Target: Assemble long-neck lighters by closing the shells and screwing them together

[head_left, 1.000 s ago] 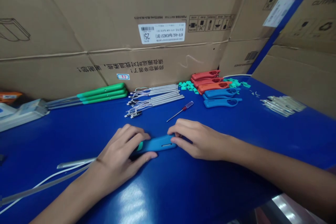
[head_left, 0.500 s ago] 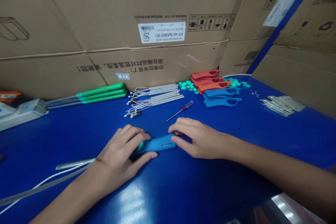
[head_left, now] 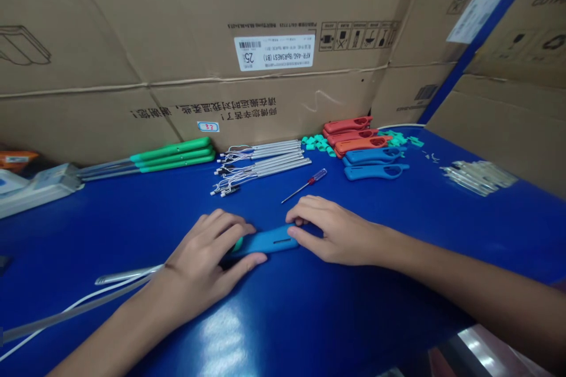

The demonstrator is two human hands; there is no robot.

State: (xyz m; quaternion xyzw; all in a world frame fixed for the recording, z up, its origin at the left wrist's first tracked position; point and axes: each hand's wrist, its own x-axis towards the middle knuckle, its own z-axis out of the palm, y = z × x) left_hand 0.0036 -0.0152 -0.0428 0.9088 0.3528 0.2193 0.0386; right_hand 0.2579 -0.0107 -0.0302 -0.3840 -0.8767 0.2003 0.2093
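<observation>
Gripping a blue plastic handle [head_left: 265, 242] at both ends, the person held it low on the blue tabletop [head_left: 349, 324], directly in front of the body. The left hand [head_left: 201, 262] was curled over one end, its fingers closed on top and its thumb running along the near edge. The right hand [head_left: 336, 231] pinched the other end between its fingertips and thumb. Neither hand was spread flat. A green insert [head_left: 237, 244] showed at the left end, and it could have shifted had the left hand's pressure eased. The glossy tabletop offered little resistance, so the handle could have skidded. A silver rod with a white wire [head_left: 126, 275] lay beside the left wrist, where a careless forearm might have dragged it. A small screwdriver [head_left: 307, 184] lay just beyond the right hand's fingers, within reach of a stray knock.
</observation>
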